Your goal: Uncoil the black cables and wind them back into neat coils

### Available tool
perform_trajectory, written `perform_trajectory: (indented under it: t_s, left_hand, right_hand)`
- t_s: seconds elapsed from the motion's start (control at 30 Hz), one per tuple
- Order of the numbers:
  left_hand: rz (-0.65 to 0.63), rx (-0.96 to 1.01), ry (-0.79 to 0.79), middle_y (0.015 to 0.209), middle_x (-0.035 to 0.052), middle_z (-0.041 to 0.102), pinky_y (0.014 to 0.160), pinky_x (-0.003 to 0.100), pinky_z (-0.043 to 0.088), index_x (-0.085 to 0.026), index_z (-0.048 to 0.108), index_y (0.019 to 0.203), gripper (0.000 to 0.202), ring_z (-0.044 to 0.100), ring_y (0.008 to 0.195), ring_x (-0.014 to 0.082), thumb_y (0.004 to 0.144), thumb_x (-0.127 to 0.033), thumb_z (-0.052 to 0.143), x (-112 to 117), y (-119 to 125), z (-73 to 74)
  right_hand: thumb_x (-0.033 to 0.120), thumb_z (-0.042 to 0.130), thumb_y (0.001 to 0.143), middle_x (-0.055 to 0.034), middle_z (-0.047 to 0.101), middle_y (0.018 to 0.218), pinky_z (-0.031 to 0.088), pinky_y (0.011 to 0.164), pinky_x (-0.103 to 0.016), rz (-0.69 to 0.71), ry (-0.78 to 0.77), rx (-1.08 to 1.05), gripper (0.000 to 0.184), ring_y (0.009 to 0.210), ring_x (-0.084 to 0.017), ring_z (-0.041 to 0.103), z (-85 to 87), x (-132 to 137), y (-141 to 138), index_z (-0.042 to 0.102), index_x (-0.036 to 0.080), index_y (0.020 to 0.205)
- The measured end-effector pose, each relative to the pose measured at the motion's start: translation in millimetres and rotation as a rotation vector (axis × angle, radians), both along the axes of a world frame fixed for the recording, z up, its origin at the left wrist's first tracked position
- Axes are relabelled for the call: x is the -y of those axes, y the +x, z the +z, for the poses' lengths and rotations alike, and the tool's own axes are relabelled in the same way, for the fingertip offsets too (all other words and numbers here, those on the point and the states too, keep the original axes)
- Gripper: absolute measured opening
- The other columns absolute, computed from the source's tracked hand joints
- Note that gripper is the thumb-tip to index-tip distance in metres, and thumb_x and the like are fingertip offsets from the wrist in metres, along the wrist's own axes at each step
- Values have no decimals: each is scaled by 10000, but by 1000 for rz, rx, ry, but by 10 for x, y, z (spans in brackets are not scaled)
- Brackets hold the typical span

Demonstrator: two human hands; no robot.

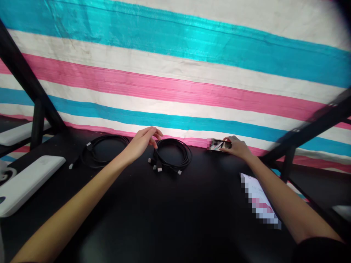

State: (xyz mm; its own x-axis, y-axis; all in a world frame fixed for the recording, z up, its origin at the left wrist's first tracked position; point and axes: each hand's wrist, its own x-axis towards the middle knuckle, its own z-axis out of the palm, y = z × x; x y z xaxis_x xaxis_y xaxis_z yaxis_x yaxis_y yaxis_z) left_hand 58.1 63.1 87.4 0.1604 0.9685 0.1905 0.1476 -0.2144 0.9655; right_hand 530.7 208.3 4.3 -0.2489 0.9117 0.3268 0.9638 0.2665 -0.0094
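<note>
My left hand point(144, 141) hovers over the back of the black table point(153, 219), its fingers loosely curved and apart, with nothing visible in them. Just right of its fingertips lies a coiled black cable point(189, 157) with several pale-tipped plugs at its near side. Another coiled black cable point(94, 164) rests behind my left wrist, partly covered by it. My right hand point(238, 147) pinches a small flat printed box or card point(216, 145) by its right end, close to the striped sheet. Its left edge is pixelated.
A white power bank-like device point(33, 182) lies at the left, beside a white cable point(7, 173). White printed paper point(257, 197), partly pixelated, lies by my right forearm. Black frame bars point(315, 122) slant at both sides. A striped sheet point(175, 87) hangs behind the table.
</note>
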Motion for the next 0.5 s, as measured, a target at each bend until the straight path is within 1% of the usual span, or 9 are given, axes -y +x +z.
perform_trajectory:
  t_s: [0.1,0.17,0.27,0.37,0.5]
  left_hand:
    - [-4,1,4,807,23,572,697,304,416,-157,559,796,327,567,564,116,874,-401,357,4,1,-1]
    - [-6,1,10,811,21,569,705,305,416,-157,559,799,330,569,567,115,873,-409,360,7,-3,-1]
    - [-5,-2,12,822,24,575,710,303,417,-156,558,800,326,569,572,114,871,-408,363,9,-7,1]
    - [2,-4,6,816,27,583,703,301,424,-156,560,798,318,567,568,114,868,-399,366,7,-1,3]
    - [-1,4,10,803,26,585,692,298,438,-154,563,788,318,569,564,112,869,-396,373,12,8,16]
  right_hand:
    - [522,656,692,-166,563,1118,452,754,-441,-10,130,69,562,953,-353,562,-93,91,-49,565,154,1107]
    - [509,642,713,-158,568,1097,452,763,-439,-13,177,100,551,942,-348,565,-130,135,-76,553,151,1122]
    - [495,629,730,-157,564,1094,452,759,-431,-8,218,124,528,938,-347,565,-158,172,-103,550,147,1120]
    - [490,619,738,-150,564,1089,456,730,-408,-4,246,105,514,934,-335,568,-169,186,-116,551,150,1117]
    - [501,613,739,-139,573,1069,448,736,-403,-19,250,81,499,938,-330,564,-160,216,-150,564,159,1100]
